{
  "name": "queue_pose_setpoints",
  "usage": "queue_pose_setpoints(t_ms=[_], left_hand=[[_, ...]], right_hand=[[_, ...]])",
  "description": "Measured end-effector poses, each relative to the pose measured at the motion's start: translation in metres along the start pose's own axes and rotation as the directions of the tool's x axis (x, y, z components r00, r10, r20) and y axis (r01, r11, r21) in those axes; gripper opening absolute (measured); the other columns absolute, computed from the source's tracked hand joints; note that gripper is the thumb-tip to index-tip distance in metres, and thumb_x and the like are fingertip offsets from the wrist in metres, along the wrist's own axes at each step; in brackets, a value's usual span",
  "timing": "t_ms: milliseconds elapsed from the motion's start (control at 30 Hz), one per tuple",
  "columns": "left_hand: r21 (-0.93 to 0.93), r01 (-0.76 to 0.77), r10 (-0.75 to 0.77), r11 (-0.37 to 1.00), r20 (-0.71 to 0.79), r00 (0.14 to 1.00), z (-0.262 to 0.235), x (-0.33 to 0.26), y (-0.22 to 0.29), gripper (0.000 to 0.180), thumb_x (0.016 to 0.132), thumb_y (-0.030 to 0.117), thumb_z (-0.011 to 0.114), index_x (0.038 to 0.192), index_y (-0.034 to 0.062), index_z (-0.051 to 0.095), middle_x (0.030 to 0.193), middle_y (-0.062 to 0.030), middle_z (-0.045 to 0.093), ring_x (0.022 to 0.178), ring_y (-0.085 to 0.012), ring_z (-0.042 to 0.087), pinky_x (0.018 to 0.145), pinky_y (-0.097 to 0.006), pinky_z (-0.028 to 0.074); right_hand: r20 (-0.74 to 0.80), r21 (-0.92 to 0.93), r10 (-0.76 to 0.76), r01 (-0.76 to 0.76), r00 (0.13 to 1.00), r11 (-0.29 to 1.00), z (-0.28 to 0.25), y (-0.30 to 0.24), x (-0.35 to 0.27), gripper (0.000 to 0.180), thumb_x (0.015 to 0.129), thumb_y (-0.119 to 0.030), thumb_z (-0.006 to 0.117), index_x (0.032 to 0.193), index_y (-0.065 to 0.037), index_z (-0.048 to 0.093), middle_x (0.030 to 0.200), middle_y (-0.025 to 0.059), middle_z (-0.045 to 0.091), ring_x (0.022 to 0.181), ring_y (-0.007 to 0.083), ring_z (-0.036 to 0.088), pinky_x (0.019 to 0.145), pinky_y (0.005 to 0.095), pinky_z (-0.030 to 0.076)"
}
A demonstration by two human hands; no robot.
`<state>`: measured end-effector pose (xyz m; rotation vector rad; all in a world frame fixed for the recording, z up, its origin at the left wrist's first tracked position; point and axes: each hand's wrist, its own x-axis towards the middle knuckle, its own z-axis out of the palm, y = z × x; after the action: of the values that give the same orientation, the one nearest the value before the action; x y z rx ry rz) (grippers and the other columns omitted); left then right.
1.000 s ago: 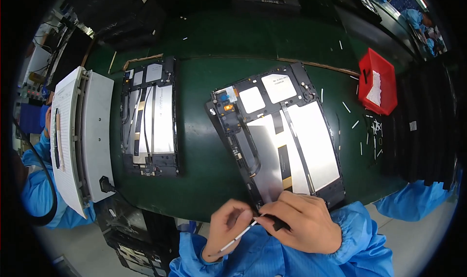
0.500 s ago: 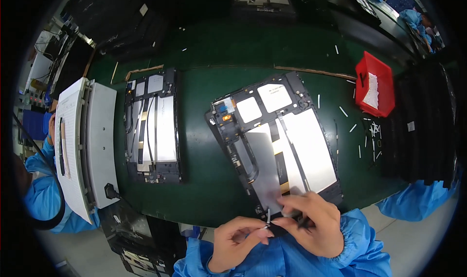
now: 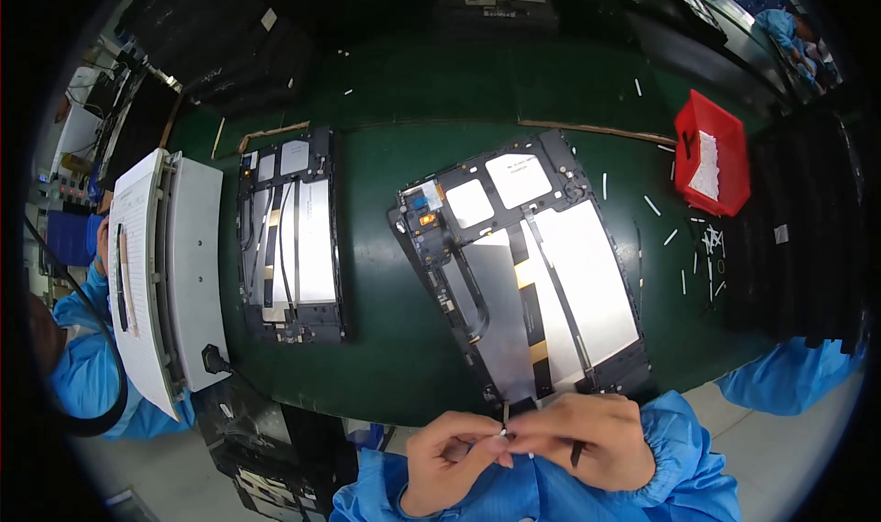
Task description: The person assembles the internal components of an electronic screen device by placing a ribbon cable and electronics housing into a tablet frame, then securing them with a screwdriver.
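Close to my body, my left hand [image 3: 448, 460] is closed in a pinch on a small white strip [image 3: 506, 414] that stands up from its fingertips. My right hand [image 3: 592, 441] meets it there, thumb and forefinger pressed together at the strip. A slim dark object [image 3: 576, 454] pokes out from under the right hand's curled fingers; its kind is hidden. Just beyond both hands lies an opened tablet-like device [image 3: 587, 283], tilted on the table, with silver plates, black ribbon cables and an orange connector. Its near edge is partly covered by my right hand.
A second opened device [image 3: 312, 238] lies to the left, beside a white box carrying a paper sheet and pens [image 3: 138, 274]. Loose white strips [image 3: 712, 241] are scattered at right near a red bin [image 3: 734, 160]. Black stacks [image 3: 794, 247] stand at the right edge. Other people in blue work nearby.
My right hand has come down from above the device's near edge, its fingers closing in on the strip by my left fingertips. My left hand has hardly moved.
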<state>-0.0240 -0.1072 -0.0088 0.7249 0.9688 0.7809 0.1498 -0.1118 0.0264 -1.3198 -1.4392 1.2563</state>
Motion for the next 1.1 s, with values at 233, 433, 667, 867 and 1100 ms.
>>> queue_pose_setpoints(t_ms=[233,433,667,867,1100], left_hand=[[0.287,-0.170,0.093,0.943,0.264,0.960,-0.006,0.010,0.008,0.017,0.082,-0.003,0.060,0.098,-0.0037,0.058,0.087,-0.0130,0.062,0.079,-0.0186,0.060,0.071,-0.029,0.048],[0.525,-0.843,0.545,0.118,0.676,0.497,0.005,0.024,0.029,0.035,0.064,-0.004,0.071,0.097,0.0005,0.062,0.081,-0.0094,0.068,0.087,-0.0269,0.063,0.080,-0.037,0.046],[0.520,-0.804,0.670,0.290,0.490,0.558,-0.015,0.037,0.012,0.031,0.072,0.001,0.070,0.101,0.0022,0.060,0.089,-0.0105,0.067,0.092,-0.0248,0.062,0.089,-0.037,0.042],[0.519,-0.618,0.553,0.591,0.297,0.779,-0.007,0.060,0.030,0.010,0.068,0.001,0.072,0.076,0.0069,0.069,0.083,-0.0037,0.070,0.100,-0.0227,0.062,0.101,-0.040,0.033],[0.492,-0.609,0.530,0.622,0.307,0.790,-0.012,0.073,0.029,0.012,0.067,0.002,0.073,0.077,0.0072,0.069,0.084,-0.0019,0.070,0.097,-0.0202,0.063,0.099,-0.040,0.035]], right_hand=[[0.024,-0.109,-0.179,0.180,0.984,0.978,-0.009,0.010,-0.009,0.021,0.076,-0.001,0.066,0.097,-0.002,0.066,0.086,0.0108,0.064,0.065,0.0208,0.062,0.057,0.0272,0.049],[-0.252,-0.674,-0.340,0.089,0.906,0.734,-0.065,-0.011,-0.003,0.018,0.070,0.001,0.056,0.084,-0.003,0.067,0.075,0.0096,0.063,0.062,0.0191,0.060,0.058,0.0260,0.050],[-0.740,-0.590,-0.312,-0.353,0.596,0.727,-0.169,0.045,0.019,0.022,0.084,-0.008,0.061,0.103,0.002,0.062,0.101,0.0124,0.055,0.084,0.0195,0.055,0.074,0.0252,0.044],[-0.098,-0.531,0.088,-0.127,0.991,0.837,-0.070,-0.007,0.002,0.018,0.076,0.002,0.064,0.094,0.001,0.065,0.095,0.0135,0.050,0.077,0.0221,0.057,0.064,0.0309,0.047],[-0.301,-0.631,-0.099,-0.120,0.949,0.766,-0.051,-0.007,0.003,0.014,0.069,-0.001,0.072,0.081,0.000,0.065,0.080,0.0116,0.061,0.068,0.0225,0.063,0.060,0.0277,0.050]])
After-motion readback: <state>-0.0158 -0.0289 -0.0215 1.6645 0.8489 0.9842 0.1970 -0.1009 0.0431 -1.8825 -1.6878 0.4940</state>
